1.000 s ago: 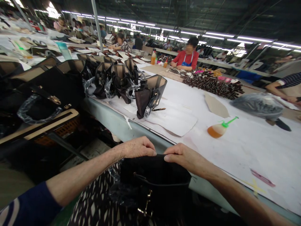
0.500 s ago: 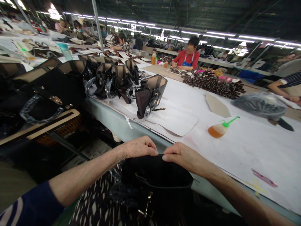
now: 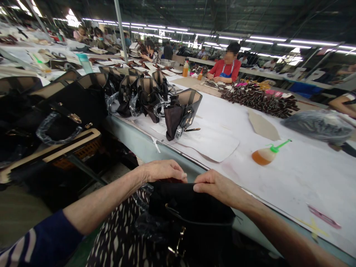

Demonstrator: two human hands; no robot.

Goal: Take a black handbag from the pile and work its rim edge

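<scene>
A black handbag (image 3: pixel 194 205) with gold-coloured metal fittings rests on my lap, its top towards the table edge. My right hand (image 3: pixel 217 186) pinches the bag's far rim between thumb and fingers. Just left of it, my left hand (image 3: pixel 165 171) is closed at the same rim, its thumb raised slightly above the edge and its lower fingers partly hidden behind the bag. A handle wrapped in clear plastic (image 3: pixel 148 220) hangs at the bag's left side. The inside of the bag is too dark to make out.
On the white table stand several black bags (image 3: pixel 182 115) with wrapped handles. A bottle of amber liquid with a green spout (image 3: pixel 264 155), a pink cutter (image 3: pixel 324 216) and a plastic-wrapped bundle (image 3: pixel 319 124) lie to the right. Larger bags (image 3: pixel 69 100) crowd the left. A co-worker in red (image 3: pixel 226 68) sits across.
My left thumb has lifted a little from the bag's rim, while my right hand keeps its pinch. The far side of the bag leans nearer, and the whole view has shifted slightly.
</scene>
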